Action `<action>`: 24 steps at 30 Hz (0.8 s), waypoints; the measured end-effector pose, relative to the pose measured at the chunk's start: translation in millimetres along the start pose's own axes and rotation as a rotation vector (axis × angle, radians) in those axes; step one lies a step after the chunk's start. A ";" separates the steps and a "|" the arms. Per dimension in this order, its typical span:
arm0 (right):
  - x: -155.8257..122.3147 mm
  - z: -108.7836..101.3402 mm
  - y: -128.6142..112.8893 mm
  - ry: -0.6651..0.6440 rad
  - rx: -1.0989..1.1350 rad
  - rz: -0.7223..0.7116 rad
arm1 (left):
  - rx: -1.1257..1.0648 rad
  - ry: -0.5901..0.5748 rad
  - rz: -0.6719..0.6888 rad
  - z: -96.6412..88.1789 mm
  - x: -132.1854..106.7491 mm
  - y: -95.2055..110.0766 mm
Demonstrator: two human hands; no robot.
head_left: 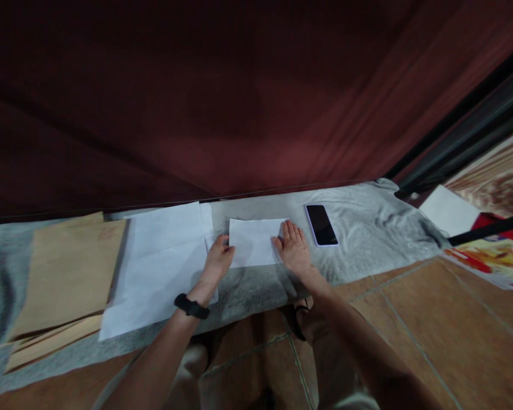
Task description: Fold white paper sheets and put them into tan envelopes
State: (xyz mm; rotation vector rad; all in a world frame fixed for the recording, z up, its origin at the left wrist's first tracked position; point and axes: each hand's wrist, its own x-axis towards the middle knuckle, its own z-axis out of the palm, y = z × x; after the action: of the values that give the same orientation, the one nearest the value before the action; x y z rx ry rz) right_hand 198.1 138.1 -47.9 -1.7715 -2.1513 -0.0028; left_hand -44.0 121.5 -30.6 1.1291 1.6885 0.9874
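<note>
- Grey cloth (367, 239) runs across the middle of the frame, under everything being handled.
- Brown envelopes (74, 267), left of frame, lie stacked with no hand on them.
- Large white sheets (166, 256), left of centre, lie spread flat, apparently not yet worked on.
- Small white paper (254, 244), at the centre, lies flat; I judge it already folded, though I can't count the layers.
- Right hand (294, 245) lies flat on its right end, fingers nearly together, thumb apart.
- Left hand (219, 257) curls at its left edge; whether it pinches, I can't tell.
- Phone (322, 225), right of centre, lies aside.
</note>
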 end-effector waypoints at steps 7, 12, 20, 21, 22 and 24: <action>1.6 -6.1 -44.9 -0.030 0.086 -0.174 | 0.113 0.032 -0.030 -1.0 5.5 4.1; -7.1 5.1 -71.7 -0.060 0.119 -0.216 | 0.109 0.029 0.001 -0.9 5.5 2.2; -15.2 2.3 -83.4 -0.106 0.178 -0.386 | 0.108 0.006 0.032 -1.4 9.1 1.2; -16.8 1.1 -84.8 -0.115 0.190 -0.412 | 0.106 0.006 0.035 -1.4 9.7 1.1; -18.4 0.2 -86.1 -0.126 0.201 -0.431 | 0.102 0.005 0.037 -1.5 10.0 1.2; -21.5 -1.2 -88.1 -0.153 0.221 -0.457 | 0.088 0.004 0.042 -1.8 9.5 1.5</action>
State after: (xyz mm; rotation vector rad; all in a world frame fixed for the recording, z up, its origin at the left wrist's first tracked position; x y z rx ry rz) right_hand 117.9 98.3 -33.3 -1.1667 -2.5082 0.2519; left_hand -47.4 130.7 -30.8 1.2248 1.7326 0.9497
